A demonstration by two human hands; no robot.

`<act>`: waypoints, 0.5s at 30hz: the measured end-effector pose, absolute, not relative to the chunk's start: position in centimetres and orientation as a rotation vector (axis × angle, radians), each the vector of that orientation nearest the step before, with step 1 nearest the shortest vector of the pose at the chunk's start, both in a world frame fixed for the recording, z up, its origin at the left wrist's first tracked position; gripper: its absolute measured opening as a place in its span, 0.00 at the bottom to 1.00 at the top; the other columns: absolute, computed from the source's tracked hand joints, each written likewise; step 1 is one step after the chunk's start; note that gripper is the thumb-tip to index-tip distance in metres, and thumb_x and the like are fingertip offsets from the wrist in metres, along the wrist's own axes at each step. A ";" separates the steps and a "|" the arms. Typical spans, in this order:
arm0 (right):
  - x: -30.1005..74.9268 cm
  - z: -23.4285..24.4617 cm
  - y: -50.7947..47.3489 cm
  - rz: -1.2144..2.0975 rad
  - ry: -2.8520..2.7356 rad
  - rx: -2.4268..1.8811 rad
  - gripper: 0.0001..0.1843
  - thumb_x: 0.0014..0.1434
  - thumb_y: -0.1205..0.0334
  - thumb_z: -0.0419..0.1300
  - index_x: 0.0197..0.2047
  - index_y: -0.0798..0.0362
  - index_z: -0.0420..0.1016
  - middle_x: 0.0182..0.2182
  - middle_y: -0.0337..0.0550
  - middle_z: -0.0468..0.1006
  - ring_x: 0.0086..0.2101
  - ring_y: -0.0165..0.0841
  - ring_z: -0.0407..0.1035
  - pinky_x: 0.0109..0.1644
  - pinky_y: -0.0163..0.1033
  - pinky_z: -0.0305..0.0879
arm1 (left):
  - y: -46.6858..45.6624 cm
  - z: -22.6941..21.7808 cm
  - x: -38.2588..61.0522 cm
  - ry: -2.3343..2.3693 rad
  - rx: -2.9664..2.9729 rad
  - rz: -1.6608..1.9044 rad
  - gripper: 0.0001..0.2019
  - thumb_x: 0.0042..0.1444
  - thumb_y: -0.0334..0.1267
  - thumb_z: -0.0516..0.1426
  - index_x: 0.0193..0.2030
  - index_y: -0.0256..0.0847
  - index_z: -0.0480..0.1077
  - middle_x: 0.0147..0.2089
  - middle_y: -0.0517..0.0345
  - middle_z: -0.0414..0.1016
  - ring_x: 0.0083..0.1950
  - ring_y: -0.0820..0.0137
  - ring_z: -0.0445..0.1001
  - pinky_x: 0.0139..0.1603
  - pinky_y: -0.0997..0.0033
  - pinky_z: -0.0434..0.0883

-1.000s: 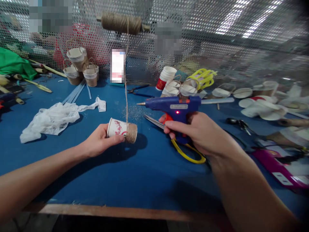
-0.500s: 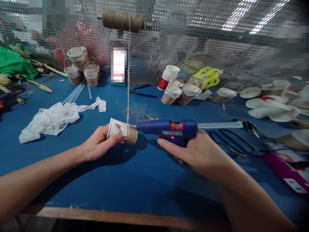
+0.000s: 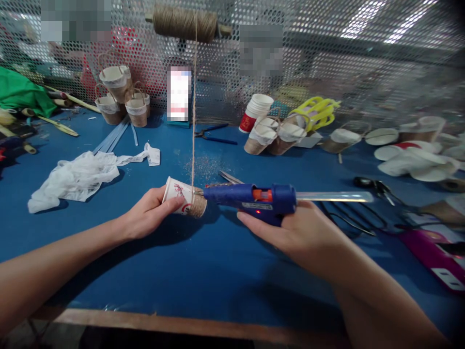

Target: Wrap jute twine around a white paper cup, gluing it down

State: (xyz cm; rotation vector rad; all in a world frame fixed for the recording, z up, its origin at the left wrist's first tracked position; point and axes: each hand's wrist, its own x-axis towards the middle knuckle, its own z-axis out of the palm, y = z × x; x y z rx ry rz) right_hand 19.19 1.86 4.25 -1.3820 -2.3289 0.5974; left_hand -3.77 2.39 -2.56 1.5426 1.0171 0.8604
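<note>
My left hand (image 3: 154, 211) grips a white paper cup (image 3: 176, 194) with a printed pattern, tipped on its side with its base to the right. Brown twine (image 3: 198, 203) is wound around the base end. From there a strand (image 3: 193, 126) runs straight up to a twine spool (image 3: 184, 23) on a rod. My right hand (image 3: 286, 225) is closed around the handle of a blue hot glue gun (image 3: 247, 196), its red light lit. The gun's nozzle is at the twine-wrapped part, close to the strand; whether it touches is unclear. A glue stick (image 3: 334, 196) sticks out of its rear.
White lace (image 3: 78, 177) lies left, near clear glue sticks (image 3: 115, 135). Twine-covered cups (image 3: 136, 111) stand behind it; more (image 3: 259, 135) stand right of centre. Pliers (image 3: 216, 140) and scissors (image 3: 230, 177) lie mid-table. A purple power strip (image 3: 430, 257) and black cable (image 3: 348, 218) are at right.
The cup has turned slightly in my left hand, showing more of its red print. The glue gun has shifted a little, its nozzle still at the twine.
</note>
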 end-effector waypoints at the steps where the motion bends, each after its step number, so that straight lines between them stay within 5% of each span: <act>1: 19.1 4.4 1.8 0.591 -2.338 -1.379 0.14 0.52 0.56 0.48 0.21 0.48 0.68 0.12 0.37 0.61 0.17 0.30 0.56 0.21 0.36 0.57 | 2.4 -2.6 -3.7 1.020 1.516 0.855 0.16 0.57 0.42 0.49 0.42 0.34 0.72 0.45 0.51 0.75 0.44 0.65 0.71 0.45 0.71 0.66; 15: 20.6 2.9 1.8 0.283 -2.485 -1.160 0.13 0.51 0.56 0.49 0.30 0.47 0.74 0.09 0.34 0.53 0.15 0.28 0.48 0.21 0.36 0.44 | 2.5 -2.6 -3.2 0.943 1.261 0.821 0.15 0.55 0.42 0.51 0.43 0.35 0.72 0.45 0.52 0.76 0.47 0.64 0.72 0.52 0.66 0.64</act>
